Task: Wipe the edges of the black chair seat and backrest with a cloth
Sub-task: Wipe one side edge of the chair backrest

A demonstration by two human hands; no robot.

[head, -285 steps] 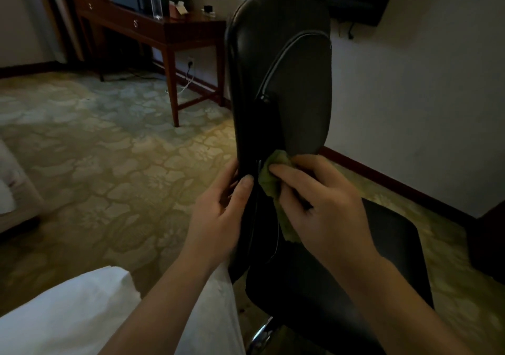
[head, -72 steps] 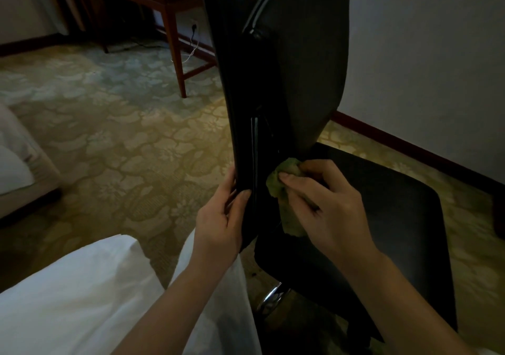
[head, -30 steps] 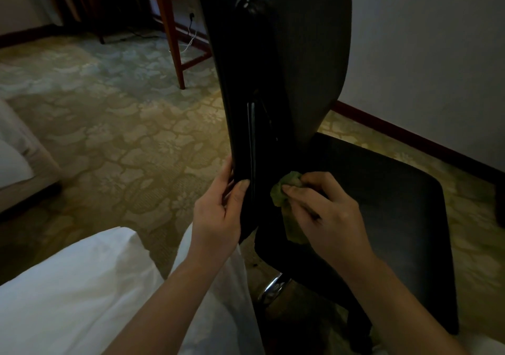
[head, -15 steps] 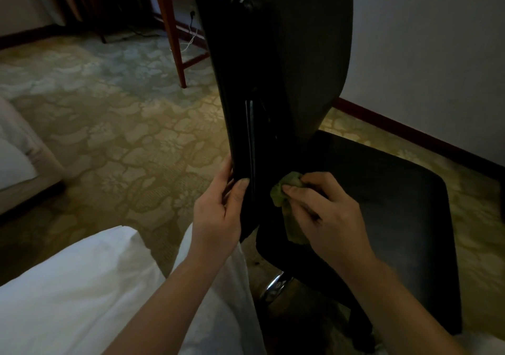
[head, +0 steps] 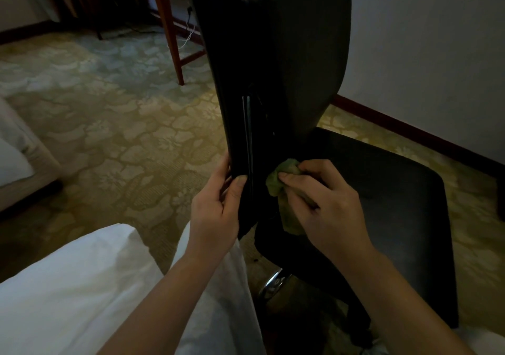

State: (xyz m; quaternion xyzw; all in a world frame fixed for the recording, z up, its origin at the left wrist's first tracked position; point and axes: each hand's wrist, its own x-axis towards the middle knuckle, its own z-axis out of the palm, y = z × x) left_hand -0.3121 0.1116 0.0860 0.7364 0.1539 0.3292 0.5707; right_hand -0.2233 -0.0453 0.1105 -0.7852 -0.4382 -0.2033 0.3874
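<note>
The black chair stands in front of me, its tall backrest (head: pixel 287 67) rising through the middle and its seat (head: pixel 396 204) spreading to the right. My left hand (head: pixel 216 207) grips the lower rear edge of the backrest, thumb on the inner side. My right hand (head: pixel 325 198) pinches a crumpled green cloth (head: pixel 284 190) and presses it against the low part of the backrest, where it meets the seat. Part of the cloth hangs below my fingers.
Patterned carpet (head: pixel 109 125) covers the floor. A wooden desk leg (head: pixel 170 32) and a white cable stand behind the chair at the wall. White fabric (head: pixel 82 300) covers my lap at lower left. A chrome chair post (head: pixel 273 283) shows beneath the seat.
Over the frames my right hand and the cloth have moved down the backrest edge to the joint with the seat. In the last second both hands barely shifted.
</note>
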